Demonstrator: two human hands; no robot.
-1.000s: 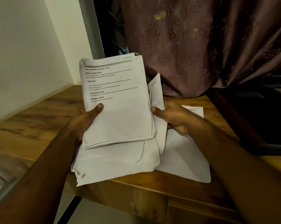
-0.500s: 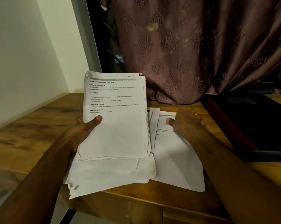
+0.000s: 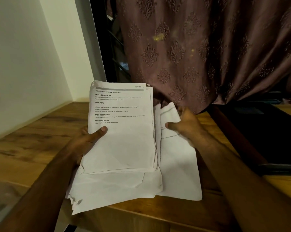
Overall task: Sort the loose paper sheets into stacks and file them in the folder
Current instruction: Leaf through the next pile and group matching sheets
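Note:
My left hand (image 3: 89, 139) grips a thick stack of printed sheets (image 3: 123, 144), tilted up toward me, thumb on the top page headed "SECTION 1". Under the stack lies a wider pile of loose sheets (image 3: 111, 190) that hangs over the table's front edge. My right hand (image 3: 184, 126) pinches the top of a single sheet (image 3: 178, 164) lying to the right of the stack, and its upper end curls up off the table. A dark flat folder (image 3: 266, 136) lies on the table further right.
The wooden table (image 3: 32, 139) meets a white wall on the left. A brown patterned curtain (image 3: 200, 56) hangs right behind the papers. The table's front edge runs just below the overhanging sheets.
My right hand, which lay flat on the right-hand sheet half a second ago, now pinches its top and lifts it. The stack in my left hand has stayed nearly still.

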